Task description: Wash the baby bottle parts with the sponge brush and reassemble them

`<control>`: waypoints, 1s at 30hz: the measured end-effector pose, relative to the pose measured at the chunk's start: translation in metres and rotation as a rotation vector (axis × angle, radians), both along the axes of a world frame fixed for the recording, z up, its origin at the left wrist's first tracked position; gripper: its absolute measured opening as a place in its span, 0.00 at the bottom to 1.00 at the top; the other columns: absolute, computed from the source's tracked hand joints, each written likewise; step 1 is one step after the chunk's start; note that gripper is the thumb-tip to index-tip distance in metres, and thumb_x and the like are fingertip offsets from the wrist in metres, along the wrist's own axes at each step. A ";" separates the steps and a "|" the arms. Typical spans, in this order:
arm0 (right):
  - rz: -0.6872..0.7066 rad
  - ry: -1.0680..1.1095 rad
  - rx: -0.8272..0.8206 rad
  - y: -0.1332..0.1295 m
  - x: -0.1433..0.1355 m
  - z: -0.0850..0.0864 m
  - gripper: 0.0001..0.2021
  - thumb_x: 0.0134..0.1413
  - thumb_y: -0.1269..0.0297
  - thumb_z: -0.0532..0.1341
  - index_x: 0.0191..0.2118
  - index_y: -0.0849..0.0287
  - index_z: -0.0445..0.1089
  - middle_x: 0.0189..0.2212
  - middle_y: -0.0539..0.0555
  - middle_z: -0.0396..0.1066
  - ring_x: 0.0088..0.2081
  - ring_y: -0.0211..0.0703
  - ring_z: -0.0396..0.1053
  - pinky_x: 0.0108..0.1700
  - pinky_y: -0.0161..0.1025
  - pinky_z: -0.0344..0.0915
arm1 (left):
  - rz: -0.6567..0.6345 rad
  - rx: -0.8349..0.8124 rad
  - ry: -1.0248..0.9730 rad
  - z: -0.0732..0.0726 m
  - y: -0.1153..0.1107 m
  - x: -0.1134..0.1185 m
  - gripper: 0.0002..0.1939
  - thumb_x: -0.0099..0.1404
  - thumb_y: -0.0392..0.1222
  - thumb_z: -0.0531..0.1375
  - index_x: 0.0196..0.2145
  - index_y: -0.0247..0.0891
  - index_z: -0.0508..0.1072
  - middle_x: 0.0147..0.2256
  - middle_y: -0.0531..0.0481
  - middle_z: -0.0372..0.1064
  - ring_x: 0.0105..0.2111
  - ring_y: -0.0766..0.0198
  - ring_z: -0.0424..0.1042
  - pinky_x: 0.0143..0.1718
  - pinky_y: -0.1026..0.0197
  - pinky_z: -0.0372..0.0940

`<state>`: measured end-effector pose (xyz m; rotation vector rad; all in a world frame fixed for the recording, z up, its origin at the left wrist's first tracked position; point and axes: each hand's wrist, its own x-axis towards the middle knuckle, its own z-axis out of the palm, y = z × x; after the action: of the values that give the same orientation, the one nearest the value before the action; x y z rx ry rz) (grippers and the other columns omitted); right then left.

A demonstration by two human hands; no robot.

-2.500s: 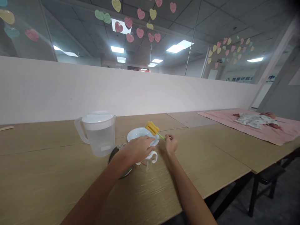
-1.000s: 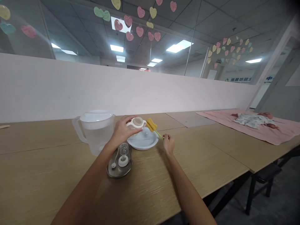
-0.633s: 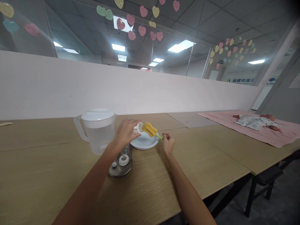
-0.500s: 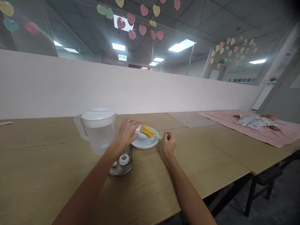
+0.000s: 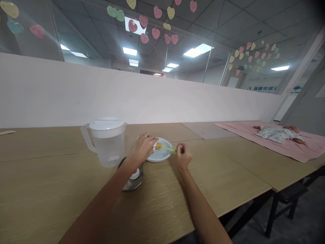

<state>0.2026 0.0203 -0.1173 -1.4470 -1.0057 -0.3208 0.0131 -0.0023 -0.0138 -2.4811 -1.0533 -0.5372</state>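
My left hand (image 5: 145, 148) is wrapped round a small bottle (image 5: 154, 146), probably a baby bottle; only its whitish mouth end shows past my fingers. Into that mouth goes the yellow sponge head of a bottle brush (image 5: 159, 146), with just a short piece of sponge still visible. The brush's thin green stem runs right to my right hand (image 5: 183, 156), whose fingers are closed on its end. Both hands are above a white basin (image 5: 162, 158). Below my left wrist a metal tray (image 5: 134, 185) holds a white bottle ring (image 5: 135, 174), partly hidden by my forearm.
A lidded clear pitcher (image 5: 109, 145) of water stands left of my left hand. At far right a baby doll (image 5: 276, 133) in a patterned garment lies on a pink cloth (image 5: 238, 130). A black stool (image 5: 289, 196) is by the table's right edge. A white wall (image 5: 76, 95) runs behind.
My left hand has moved right with the bottle, over the brush head, so much less yellow sponge shows. My right hand has stayed nearly in place. The left forearm now covers more of the tray.
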 end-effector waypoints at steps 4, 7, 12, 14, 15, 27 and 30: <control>-0.077 -0.005 -0.083 0.005 0.012 -0.005 0.19 0.57 0.55 0.47 0.34 0.61 0.71 0.19 0.50 0.65 0.21 0.35 0.58 0.27 0.32 0.48 | 0.072 0.056 0.032 -0.002 0.004 -0.006 0.18 0.58 0.29 0.55 0.47 0.37 0.68 0.42 0.43 0.70 0.45 0.51 0.62 0.42 0.52 0.55; -0.120 0.053 -0.161 0.008 0.019 -0.008 0.19 0.57 0.55 0.47 0.36 0.61 0.71 0.22 0.52 0.68 0.22 0.36 0.60 0.27 0.32 0.46 | 0.145 0.076 0.034 -0.003 0.004 -0.007 0.17 0.59 0.28 0.53 0.45 0.37 0.69 0.41 0.42 0.70 0.44 0.51 0.63 0.41 0.53 0.55; -0.131 0.256 -0.395 0.013 0.033 -0.011 0.21 0.59 0.56 0.44 0.38 0.61 0.71 0.30 0.58 0.73 0.27 0.42 0.66 0.27 0.34 0.50 | 0.218 0.101 0.016 0.000 0.002 -0.009 0.15 0.59 0.26 0.52 0.41 0.36 0.71 0.39 0.40 0.71 0.43 0.50 0.64 0.40 0.51 0.56; -0.093 0.307 -0.527 0.015 0.036 -0.013 0.22 0.60 0.57 0.42 0.41 0.62 0.70 0.34 0.60 0.73 0.30 0.43 0.68 0.28 0.35 0.53 | 0.224 0.093 -0.005 0.002 0.002 -0.009 0.15 0.58 0.28 0.54 0.42 0.35 0.71 0.41 0.40 0.71 0.43 0.49 0.64 0.41 0.51 0.57; -0.074 0.316 -0.581 0.016 0.037 -0.014 0.22 0.60 0.58 0.42 0.42 0.63 0.69 0.35 0.61 0.73 0.32 0.44 0.69 0.29 0.35 0.55 | 0.223 0.075 -0.037 0.004 0.002 -0.009 0.15 0.57 0.29 0.56 0.43 0.34 0.71 0.42 0.41 0.70 0.44 0.49 0.64 0.42 0.51 0.57; 0.038 0.122 -0.853 0.017 0.031 -0.020 0.15 0.56 0.63 0.50 0.44 0.60 0.70 0.39 0.62 0.72 0.42 0.49 0.70 0.40 0.40 0.63 | -0.068 -0.425 -0.615 0.027 -0.038 0.012 0.33 0.48 0.55 0.65 0.51 0.44 0.65 0.45 0.50 0.71 0.44 0.58 0.69 0.43 0.61 0.63; 0.031 0.083 -0.878 0.014 0.032 -0.018 0.15 0.56 0.63 0.51 0.45 0.59 0.69 0.41 0.62 0.71 0.43 0.50 0.70 0.41 0.41 0.63 | -0.063 -0.445 -0.634 0.029 -0.040 0.012 0.36 0.48 0.55 0.65 0.53 0.44 0.63 0.44 0.48 0.71 0.45 0.57 0.69 0.43 0.60 0.63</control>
<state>0.2348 0.0348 -0.1357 -2.1972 -1.1581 0.2484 0.0248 -0.0423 0.0154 -2.7997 -1.4537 -1.2915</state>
